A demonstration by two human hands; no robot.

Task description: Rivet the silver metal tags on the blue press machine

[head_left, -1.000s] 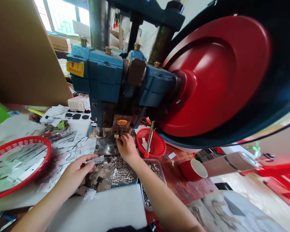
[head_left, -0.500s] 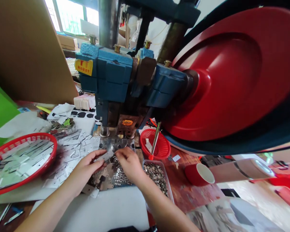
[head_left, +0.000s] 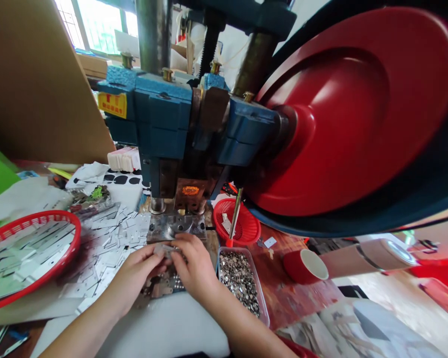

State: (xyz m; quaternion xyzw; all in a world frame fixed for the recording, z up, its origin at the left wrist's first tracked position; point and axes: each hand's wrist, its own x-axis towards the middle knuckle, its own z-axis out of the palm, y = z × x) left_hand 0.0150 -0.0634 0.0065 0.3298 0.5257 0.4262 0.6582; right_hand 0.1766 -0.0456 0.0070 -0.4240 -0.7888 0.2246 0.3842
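Head view: unreadable yellow press label [head_left: 113, 104]

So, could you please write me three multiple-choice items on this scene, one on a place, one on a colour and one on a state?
1. Where does the clear tray of small metal bits lie?
A. Right of the hands
B. Inside the large red basket
C. On the cardboard

2. What colour is the flywheel?
A. Green
B. Red
C. Yellow

3. How are the hands?
A. Far apart
B. Together on a small metal piece
C. Resting on the cup

Answers: 1 A, the tray sits just right of the right hand. 2 B, the wheel's face is red. 3 B, the left hand and right hand meet on the small metal piece below the press.
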